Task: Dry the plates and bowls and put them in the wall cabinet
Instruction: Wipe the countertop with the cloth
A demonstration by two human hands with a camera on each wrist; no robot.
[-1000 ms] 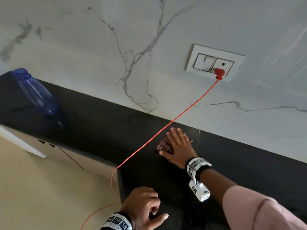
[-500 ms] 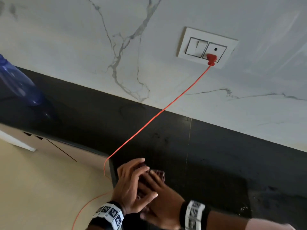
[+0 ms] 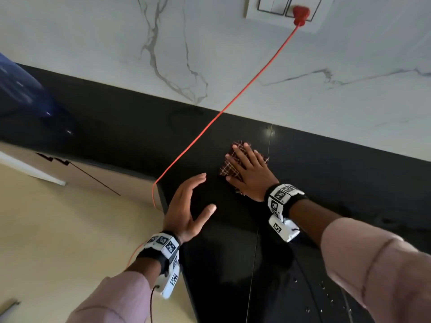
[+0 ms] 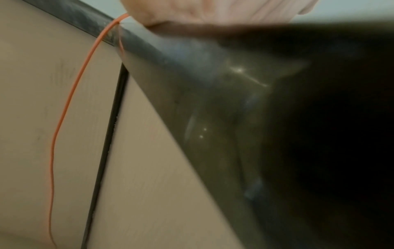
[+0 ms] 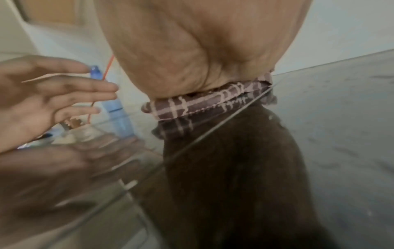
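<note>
Where fingers (image 3: 242, 157) spread, cloth (image 3: 229, 170) beneath.

The right hand (image 5: 192, 47) fills the upper centre, its palm pressing a folded checked cloth (image 5: 204, 102) onto the dark glossy countertop (image 5: 330, 134). At left, the left hand (image 5: 42, 101) hovers with fingers extended, a blue bottle (image 5: 117, 114) behind it.

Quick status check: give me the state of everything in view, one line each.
Checked cloth: folded, lying flat on the black counter.
Right hand: fingers straight, pressing flat on the cloth.
Left hand: open, holding nothing, beside the cloth, apart from it.
Red plug: in the wall socket, cable hanging over the counter edge.
Blue bottle: upright, capped.
</note>
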